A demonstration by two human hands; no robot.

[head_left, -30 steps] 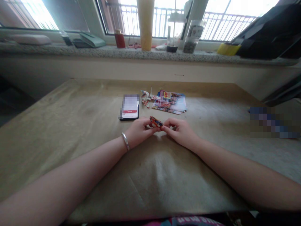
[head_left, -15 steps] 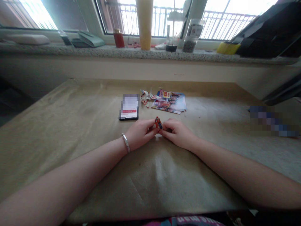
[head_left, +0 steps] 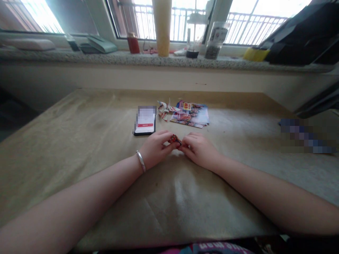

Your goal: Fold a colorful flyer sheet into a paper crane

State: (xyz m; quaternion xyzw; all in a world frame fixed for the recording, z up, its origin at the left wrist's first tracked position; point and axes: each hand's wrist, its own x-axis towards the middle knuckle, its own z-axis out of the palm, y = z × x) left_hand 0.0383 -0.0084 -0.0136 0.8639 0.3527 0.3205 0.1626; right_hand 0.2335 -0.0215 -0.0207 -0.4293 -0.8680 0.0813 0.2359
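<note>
A small folded piece of colourful printed paper (head_left: 175,139) is pinched between the fingertips of both hands, low over the table. My left hand (head_left: 156,147), with a silver bangle on its wrist, grips the paper's left side. My right hand (head_left: 199,148) grips its right side, fingers curled. Most of the paper is hidden by the fingers.
A phone (head_left: 144,121) lies just beyond my left hand. Beside it are several folded paper pieces (head_left: 164,108) and a stack of colourful printed sheets (head_left: 191,115). The beige table (head_left: 79,141) ends at a stone windowsill (head_left: 106,58) with jars and boxes.
The folded paper stood upright between my fingertips half a second ago; now it is pressed lower and flatter. Both hands stay in place, close together.
</note>
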